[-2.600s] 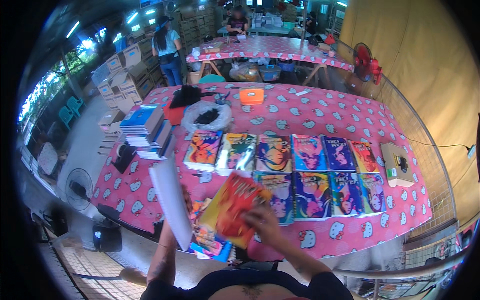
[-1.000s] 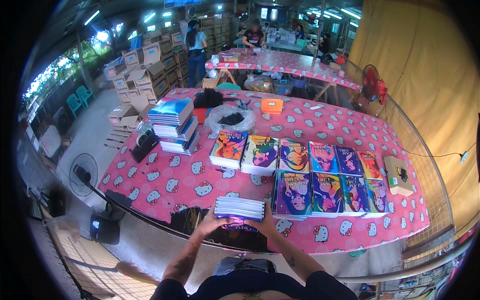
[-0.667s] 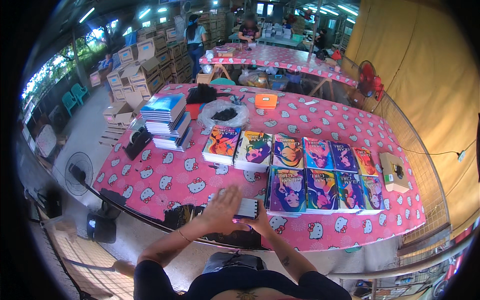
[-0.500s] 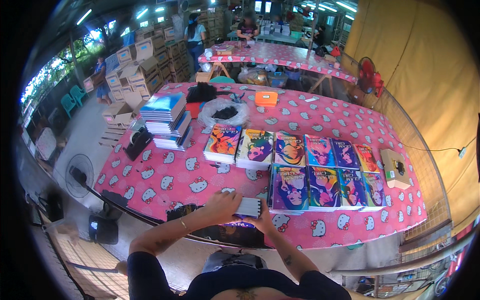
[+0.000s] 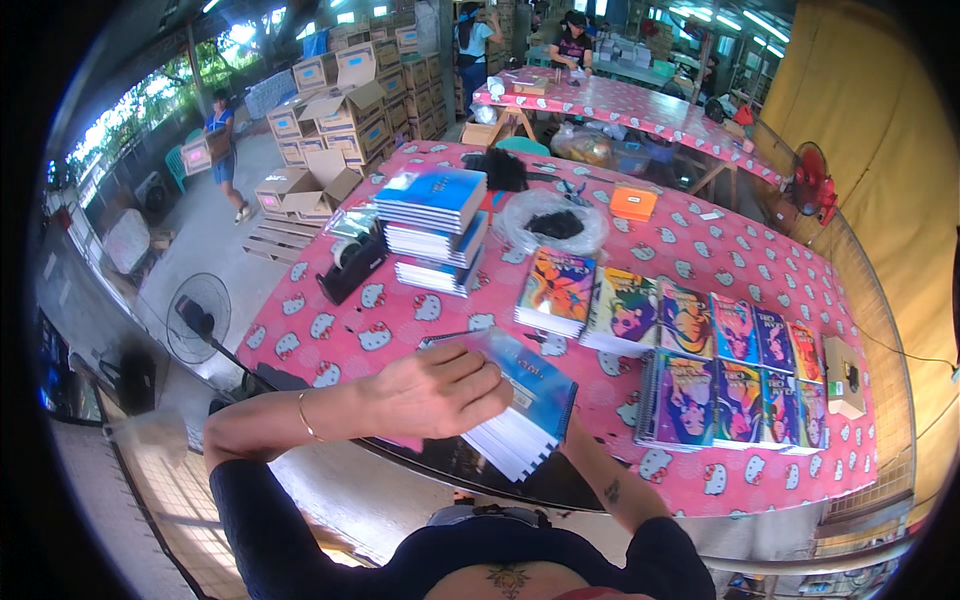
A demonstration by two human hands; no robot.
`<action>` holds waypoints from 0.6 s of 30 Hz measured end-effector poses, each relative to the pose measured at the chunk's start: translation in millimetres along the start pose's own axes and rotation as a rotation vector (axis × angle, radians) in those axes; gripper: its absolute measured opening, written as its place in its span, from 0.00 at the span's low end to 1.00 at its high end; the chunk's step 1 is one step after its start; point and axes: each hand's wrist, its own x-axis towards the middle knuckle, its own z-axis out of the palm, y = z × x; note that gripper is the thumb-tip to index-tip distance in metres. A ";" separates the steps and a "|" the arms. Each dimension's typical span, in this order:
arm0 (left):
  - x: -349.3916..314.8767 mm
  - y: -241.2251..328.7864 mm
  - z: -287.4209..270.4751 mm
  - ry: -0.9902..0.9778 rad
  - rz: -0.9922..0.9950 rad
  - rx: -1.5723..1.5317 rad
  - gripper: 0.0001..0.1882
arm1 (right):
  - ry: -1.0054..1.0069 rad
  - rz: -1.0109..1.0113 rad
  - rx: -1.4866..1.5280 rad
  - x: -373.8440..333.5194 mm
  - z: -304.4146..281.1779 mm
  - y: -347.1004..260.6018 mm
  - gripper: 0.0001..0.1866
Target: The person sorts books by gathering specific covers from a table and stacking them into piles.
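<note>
Over the table's front edge, a tilted stack of notebooks (image 5: 535, 385) with a blue top cover and black spiral binding is in my hands. Its white page edges face me. My left hand (image 5: 462, 392) is closed at the stack's left side, bent fingers on the top cover. My right hand (image 5: 578, 445) holds the stack from the right and below; its fingers are hidden behind it. To the right, colourful spiral notebooks (image 5: 683, 400) lie in two rows of piles. A taller pile of blue-covered notebooks (image 5: 430, 205) stands at the table's left.
A black tape dispenser (image 5: 352, 265) sits beside the tall pile. Further back on the pink patterned table (image 5: 400, 340) are a plastic bag with black pieces (image 5: 553, 228) and an orange box (image 5: 633, 203). A cardboard box (image 5: 843, 378) stands at right. Stacked cartons and people are beyond.
The stack in my hands has come up and turned, its blue cover now showing. My left hand has moved up onto the cover. The view has swung left.
</note>
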 end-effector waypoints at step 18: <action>-112.6 -258.9 119.8 0.133 -0.442 0.288 0.28 | 0.174 -0.474 -0.351 302.4 150.9 -231.4 0.23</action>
